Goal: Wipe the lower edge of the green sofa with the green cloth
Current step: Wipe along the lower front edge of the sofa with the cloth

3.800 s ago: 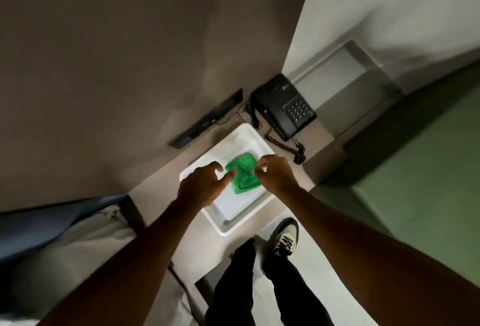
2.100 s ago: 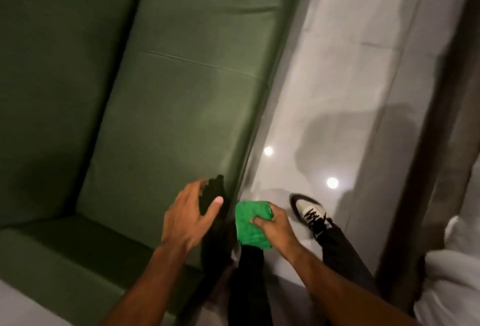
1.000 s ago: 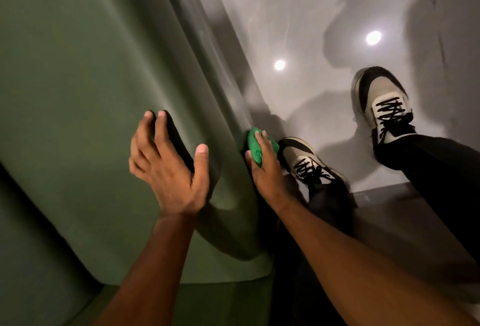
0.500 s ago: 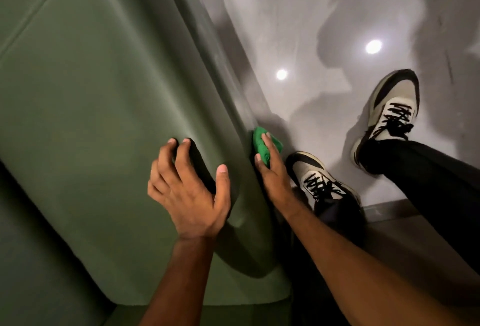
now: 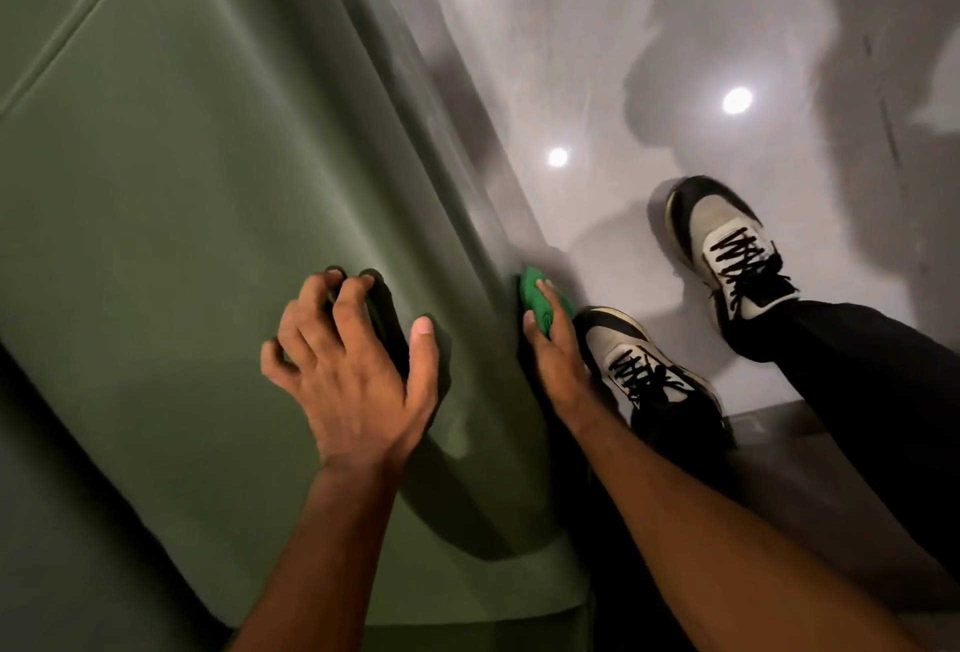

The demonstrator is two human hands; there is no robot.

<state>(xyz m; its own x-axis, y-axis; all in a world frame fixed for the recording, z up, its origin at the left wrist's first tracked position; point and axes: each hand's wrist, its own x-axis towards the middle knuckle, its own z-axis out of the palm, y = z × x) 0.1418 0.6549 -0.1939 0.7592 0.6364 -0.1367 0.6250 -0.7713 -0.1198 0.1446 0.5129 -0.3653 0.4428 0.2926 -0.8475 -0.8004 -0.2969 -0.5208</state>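
The cloth (image 5: 535,300) is sitting bunched low against the sofa's front face, down where the sofa (image 5: 208,183) is meeting the floor (image 5: 623,53), and the right hand (image 5: 553,355) is clamping it there with fingers curled over it. The left hand (image 5: 353,370) is lying spread and empty on the seat cushion, fingertips pressing in as a brace. Just beside the right hand, the nearer shoe (image 5: 639,365) is crowding the wiping path; the other shoe (image 5: 727,251) is standing further out. The wad is looking small, so it is likely to roll or slip out sideways under pressure, leaving bare knuckles rubbing the upholstery. The shoe may be blocking a backward stroke, and the glossy floor may be offering poor footing.
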